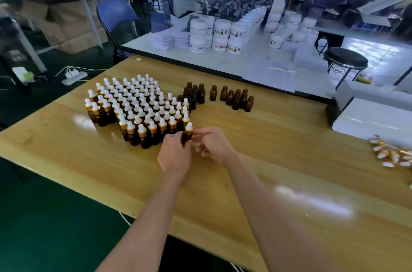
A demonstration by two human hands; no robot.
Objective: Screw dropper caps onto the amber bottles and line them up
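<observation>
Wooden table (pixel 267 160) front and centre in a busy packing room, and on its left half stands a tight block of capped amber bottles (pixel 138 106), white dropper bulbs up, gold collars showing along the near rows. At the block's near right corner, the left hand (pixel 175 155) wraps its fingers round the body of one bottle (pixel 186 138), holding it upright just beside the front row. Its dropper cap (pixel 189 128) sits on the neck, and the right hand (pixel 214 145) meets it from the right, fingertips pinching the gold collar. Back toward the far edge, a loose cluster of uncapped bottles (pixel 236 98) stands open-necked, just right of the block. Beyond that edge, white jars (pixel 220 35) are stacked on a white table (pixel 200 59). Way out at the right edge, a heap of loose caps (pixel 392 155) lies on the wood.
</observation>
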